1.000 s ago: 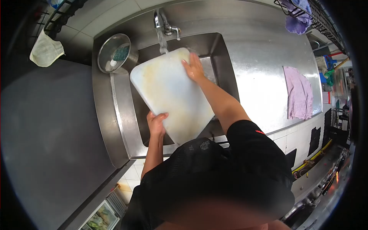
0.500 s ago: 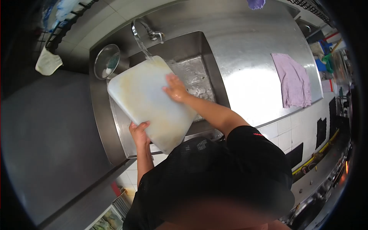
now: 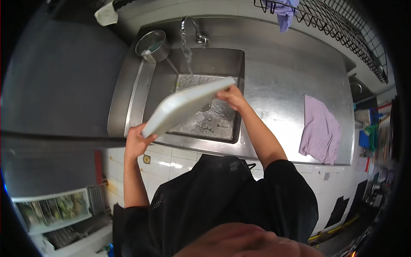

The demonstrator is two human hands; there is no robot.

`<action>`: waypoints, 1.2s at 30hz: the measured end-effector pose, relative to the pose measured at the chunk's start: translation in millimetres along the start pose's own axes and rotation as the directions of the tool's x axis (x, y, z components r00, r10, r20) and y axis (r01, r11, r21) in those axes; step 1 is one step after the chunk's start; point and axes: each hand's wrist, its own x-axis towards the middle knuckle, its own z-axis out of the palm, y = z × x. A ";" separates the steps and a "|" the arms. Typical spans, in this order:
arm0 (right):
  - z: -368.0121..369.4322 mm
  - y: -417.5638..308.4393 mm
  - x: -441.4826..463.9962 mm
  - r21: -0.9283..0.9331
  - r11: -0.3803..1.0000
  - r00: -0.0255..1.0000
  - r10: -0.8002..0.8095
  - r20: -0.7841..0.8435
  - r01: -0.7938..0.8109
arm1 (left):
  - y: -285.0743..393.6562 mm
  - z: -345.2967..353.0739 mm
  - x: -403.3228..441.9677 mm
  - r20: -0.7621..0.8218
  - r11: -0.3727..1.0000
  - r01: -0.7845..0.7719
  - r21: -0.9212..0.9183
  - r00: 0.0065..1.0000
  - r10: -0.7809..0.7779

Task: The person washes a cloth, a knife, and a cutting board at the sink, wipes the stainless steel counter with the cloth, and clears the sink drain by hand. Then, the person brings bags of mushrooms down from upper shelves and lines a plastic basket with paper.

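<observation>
A thick white cutting board is tilted nearly edge-on above the sink. My left hand grips its lower left corner, thumb on one side and fingers on the other. At the upper right end, my right hand is closed on the edge. Water runs from the curved faucet into the basin behind the board. Small green scraps lie on the wet sink bottom, part of which the board hides.
A metal bowl with something pale inside stands at the sink's back left corner. On the steel counter to the right lies a purple cloth. A black wire rack hangs above the counter's back.
The board has turned from lying broad face up to nearly edge-on, out of the water stream. My right hand has gone from its flat face to its edge. The view has shifted.
</observation>
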 end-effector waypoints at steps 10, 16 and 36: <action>11.3 4.0 -126.8 -0.957 0.257 0.974 -0.215 0.079 0.134 | 42.3 40.2 -38.0 0.037 0.916 -0.223 0.332 0.974 0.224; 32.3 3.9 -156.8 -0.989 0.118 0.996 -0.004 0.089 0.089 | 36.5 42.7 -43.6 -0.097 0.874 -0.249 0.417 0.944 0.316; 147.4 -122.9 -38.9 -0.716 0.526 0.886 -0.217 0.410 0.460 | 99.5 -88.5 -95.6 -0.425 0.783 -0.131 0.608 0.780 0.460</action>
